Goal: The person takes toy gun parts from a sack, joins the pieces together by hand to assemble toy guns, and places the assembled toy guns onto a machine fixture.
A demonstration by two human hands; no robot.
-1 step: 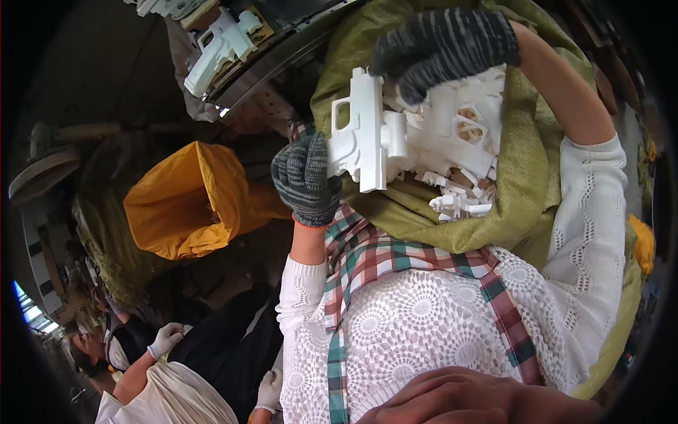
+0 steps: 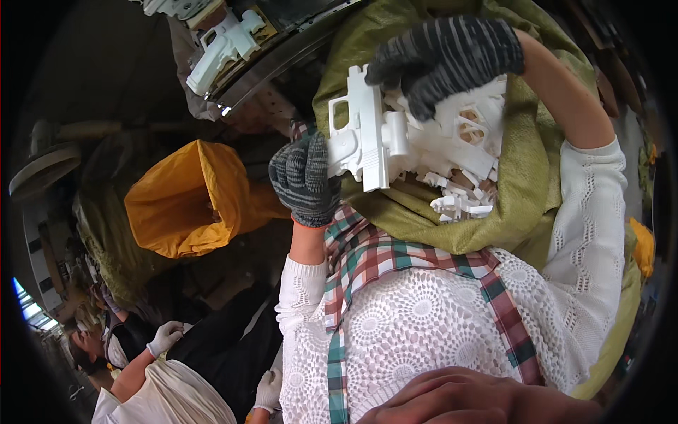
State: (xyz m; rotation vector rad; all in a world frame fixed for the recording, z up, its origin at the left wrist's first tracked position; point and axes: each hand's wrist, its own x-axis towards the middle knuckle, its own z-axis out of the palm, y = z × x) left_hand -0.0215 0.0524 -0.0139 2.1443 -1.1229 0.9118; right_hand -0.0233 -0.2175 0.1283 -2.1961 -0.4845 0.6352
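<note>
While the left hand (image 2: 305, 182), in a grey-and-black striped knit glove, is closed round the handle end of a white gun-shaped piece (image 2: 365, 138), the right hand (image 2: 448, 63), gloved alike, curls over from the other side with its fingertips at the piece's upper end; whether those fingers pinch it or only rest against it, I cannot tell. The piece is held up at the left part of the mouth of an olive-green woven sack (image 2: 526, 187), its long body nearly upright in the view, the open trigger loop toward the left and a short, stout cylinder jutting to the right. Just behind it, beneath the right hand, a heap of white parts (image 2: 484, 162) lies in the sack, some looped, some small and narrow. Nearer the body come a checked apron (image 2: 402, 256) and a white openwork top (image 2: 417, 332). Beyond the left hand an orange bag (image 2: 224, 180) gapes open, and above it another white gun-shaped part (image 2: 227, 51) lies by a dark table edge (image 2: 272, 67). Farther off, at lower left, a co-worker's white-gloved hand (image 2: 167, 338) rests near dark cloth (image 2: 226, 353).
</note>
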